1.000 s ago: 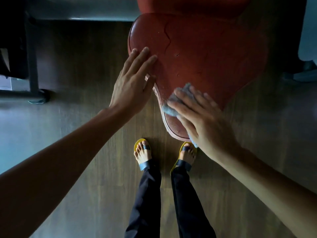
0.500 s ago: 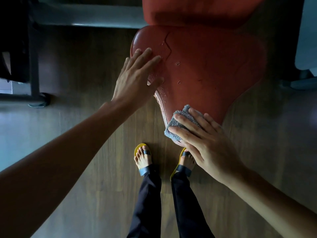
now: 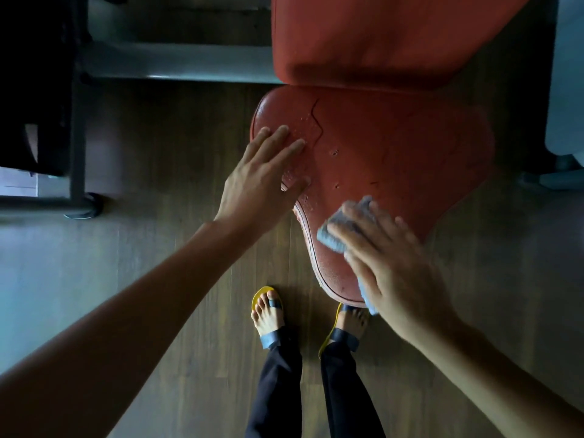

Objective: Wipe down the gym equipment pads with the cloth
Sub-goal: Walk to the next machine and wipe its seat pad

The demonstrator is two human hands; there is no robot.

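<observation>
While the right hand [image 3: 395, 263] presses the grey cloth [image 3: 335, 232] with flat fingers onto the near edge of the red seat pad [image 3: 395, 153], the left hand [image 3: 259, 181] rests spread on its left edge. Droplets [image 3: 304, 197] there suggest that most of the wiping is undone, and the back pad [image 3: 379, 36] looks untouched.

The seat pad [image 3: 395, 159] stands over the floor [image 3: 189, 153], with the back pad [image 3: 379, 39] behind it. The left hand [image 3: 262, 181] lies on its left edge; the cloth [image 3: 343, 224] sits under the right hand [image 3: 395, 267] at its near end.
</observation>
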